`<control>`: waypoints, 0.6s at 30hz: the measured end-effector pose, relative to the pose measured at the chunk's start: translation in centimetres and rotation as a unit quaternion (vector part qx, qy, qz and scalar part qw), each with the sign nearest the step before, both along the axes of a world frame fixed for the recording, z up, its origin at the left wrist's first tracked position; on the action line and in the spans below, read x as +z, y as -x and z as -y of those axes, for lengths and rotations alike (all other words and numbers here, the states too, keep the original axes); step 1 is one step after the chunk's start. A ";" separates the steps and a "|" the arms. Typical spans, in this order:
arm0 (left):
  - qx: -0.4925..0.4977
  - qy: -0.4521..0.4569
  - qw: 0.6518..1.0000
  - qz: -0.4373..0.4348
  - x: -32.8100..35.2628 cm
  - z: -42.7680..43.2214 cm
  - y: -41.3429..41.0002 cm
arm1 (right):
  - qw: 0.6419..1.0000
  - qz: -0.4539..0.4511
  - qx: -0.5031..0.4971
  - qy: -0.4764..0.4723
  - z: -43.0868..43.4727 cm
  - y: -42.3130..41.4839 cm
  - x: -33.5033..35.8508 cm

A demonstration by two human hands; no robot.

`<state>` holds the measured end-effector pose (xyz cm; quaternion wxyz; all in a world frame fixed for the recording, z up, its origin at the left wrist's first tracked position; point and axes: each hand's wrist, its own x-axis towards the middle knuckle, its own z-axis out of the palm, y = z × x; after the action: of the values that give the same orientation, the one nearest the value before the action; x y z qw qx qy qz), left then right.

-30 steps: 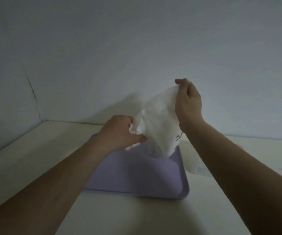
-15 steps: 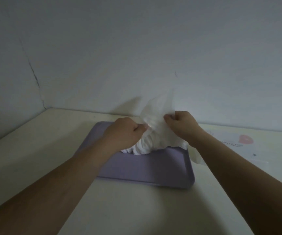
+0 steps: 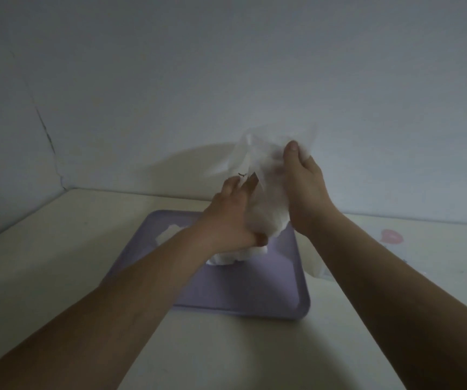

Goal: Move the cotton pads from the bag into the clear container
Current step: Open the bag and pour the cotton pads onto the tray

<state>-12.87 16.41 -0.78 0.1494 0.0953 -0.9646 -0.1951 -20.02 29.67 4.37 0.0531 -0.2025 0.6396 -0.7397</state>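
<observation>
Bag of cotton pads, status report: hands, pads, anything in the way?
Left hand grips the bag low, right hand pinches its top. Bag held above the purple tray; cotton pads lie on it. Nothing blocking; clear container not made out.

On table [image 3: 58, 277]: tray [image 3: 255, 291]. Above tray, between left hand [image 3: 226, 220] and right hand [image 3: 308, 198]: bag [image 3: 266, 170]. Under bag, on tray: cotton pads [image 3: 226, 258].
</observation>
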 end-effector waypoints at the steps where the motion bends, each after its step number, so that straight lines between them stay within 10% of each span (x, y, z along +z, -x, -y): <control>1: 0.009 0.001 1.000 0.005 -0.5 -0.2 0.4 | 1.000 0.010 0.000 0.007 0.0 -0.2 0.0; 10: 0.003 0.032 0.998 0.055 -1.7 0.8 -0.8 | 0.995 0.030 -0.066 0.063 -1.9 1.2 1.5; 14: -0.019 -0.068 0.987 -0.143 0.8 0.7 -0.8 | 0.998 0.049 -0.037 0.024 -1.8 1.5 1.8; 18: -0.036 -0.094 0.982 -0.160 1.6 -1.4 0.1 | 0.998 0.027 0.010 -0.052 -1.5 0.7 1.8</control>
<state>-12.95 17.80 0.81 0.2848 0.0421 -0.9084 -0.3031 -20.74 31.16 6.21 0.0880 -0.1854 0.6732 -0.7104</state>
